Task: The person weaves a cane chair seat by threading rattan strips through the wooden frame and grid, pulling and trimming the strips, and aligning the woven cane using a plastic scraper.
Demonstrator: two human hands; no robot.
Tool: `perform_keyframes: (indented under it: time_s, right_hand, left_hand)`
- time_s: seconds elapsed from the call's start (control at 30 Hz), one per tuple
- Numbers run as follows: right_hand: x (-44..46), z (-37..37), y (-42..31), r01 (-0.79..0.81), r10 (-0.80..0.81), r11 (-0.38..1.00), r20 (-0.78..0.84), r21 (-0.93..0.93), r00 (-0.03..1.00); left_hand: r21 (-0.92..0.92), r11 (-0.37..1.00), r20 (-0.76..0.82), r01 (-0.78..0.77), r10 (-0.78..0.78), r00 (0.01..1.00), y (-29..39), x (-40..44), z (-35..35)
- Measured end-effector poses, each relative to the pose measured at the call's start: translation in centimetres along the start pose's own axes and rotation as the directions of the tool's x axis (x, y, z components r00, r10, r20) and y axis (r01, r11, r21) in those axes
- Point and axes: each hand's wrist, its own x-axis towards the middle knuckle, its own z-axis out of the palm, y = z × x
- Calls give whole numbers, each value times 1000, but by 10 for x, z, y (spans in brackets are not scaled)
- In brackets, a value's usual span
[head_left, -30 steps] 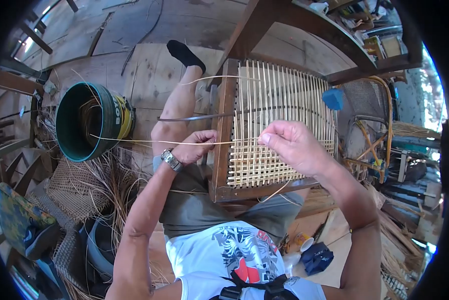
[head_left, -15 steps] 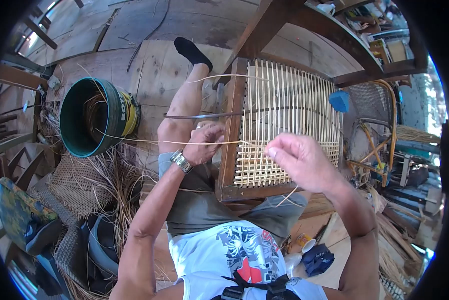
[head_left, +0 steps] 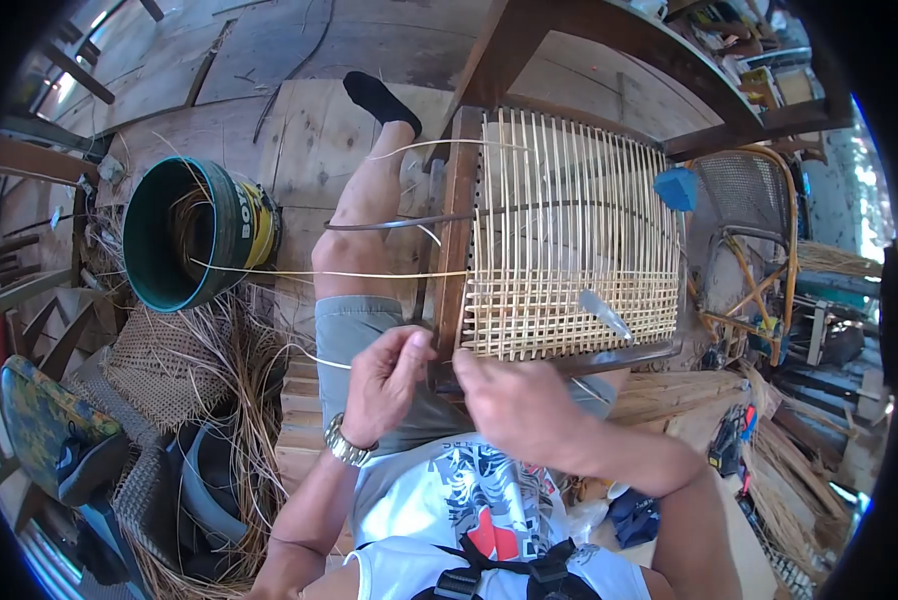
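A wooden frame point(head_left: 456, 205) with a half-woven cane seat point(head_left: 559, 310) lies across my lap. Crosswise strands fill its near part; farther off, mostly lengthwise strands show. My left hand point(head_left: 384, 385) is closed beside the frame's near left corner, thumb against fingers, with a thin cane strand point(head_left: 319, 358) running to it. Over that corner, my right hand point(head_left: 519, 405) is curled and slightly blurred; what its fingers hold is hidden. A shiny, pale, blade-like piece point(head_left: 606, 315) rests on the weave. A dark curved strip point(head_left: 399, 223) passes through the lengthwise strands.
At left, a green bucket point(head_left: 169, 235) holds coiled cane, and one long strand point(head_left: 339, 272) stretches from it to the frame. Loose cane point(head_left: 234, 400) is heaped below it. A blue lump point(head_left: 676, 188) sits at the frame's far right. Beyond stands a rattan chair point(head_left: 744, 200).
Both hands have moved down toward my body, to the frame's near left corner. The right hand has left the weave, where the shiny piece now shows. The frame has shifted slightly left.
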Motion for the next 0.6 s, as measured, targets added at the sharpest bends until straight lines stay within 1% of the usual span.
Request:
perform_keyframes:
  time_s: [0.03,0.07,0.13,0.17,0.2,0.27,0.3,0.33,0.37,0.4,0.43,0.47,0.5,0.53,0.57,0.6]
  right_hand:
    - [2,13,-10,-16,14,999,-33,-43,999]
    - [6,20,-17,-64,64,998,-27,-22,998]
    - [10,36,-22,-97,96,995,-15,-40,995]
    - [7,38,-23,-103,102,994,-23,-38,995]
    - [3,40,-25,-95,95,995,-45,-14,994]
    - [-5,38,-25,-90,90,996,-76,6,993]
    - [-15,32,-22,-106,129,974,-106,201,986]
    - [-24,27,-17,-108,169,916,-129,388,977]
    - [-28,22,-8,-151,254,853,-145,500,956]
    - [-30,17,-1,-223,362,741,-98,633,927]
    - [-28,21,6,-238,483,328,54,914,874]
    - [-24,32,18,-184,513,-166,244,969,823]
    - [-20,42,34,-141,412,-385,307,912,858]
    - [-13,46,41,-139,414,-386,306,912,857]
    - [-4,48,45,-127,395,-460,331,879,857]
    - [3,49,50,-112,376,-532,353,839,857]
  left_hand:
    - [-91,994,93,58,-49,994,5,-1,3]
    - [-83,995,94,54,-46,995,6,5,3]
    - [-33,997,241,66,-56,969,8,27,3]
    - [5,995,311,102,-99,945,9,37,-2]
    - [12,995,317,99,-98,943,12,39,-5]
    - [-90,970,414,225,-169,894,19,42,-9]
    - [-156,947,409,281,-197,891,21,38,-7]
    - [-153,948,408,280,-197,892,19,36,-10]
    - [-427,792,525,436,-175,833,14,35,-16]
    - [-624,532,621,572,-106,776,8,33,-18]
    - [-662,381,688,646,-33,725,-2,30,-15]
    - [-688,310,699,656,41,714,-13,23,-5]
    - [-700,253,707,668,107,700,-22,17,7]
    - [-705,193,709,683,169,684,-28,10,18]
    - [-701,72,706,710,210,676,-29,3,26]
    - [-698,73,710,713,209,673,-31,1,32]
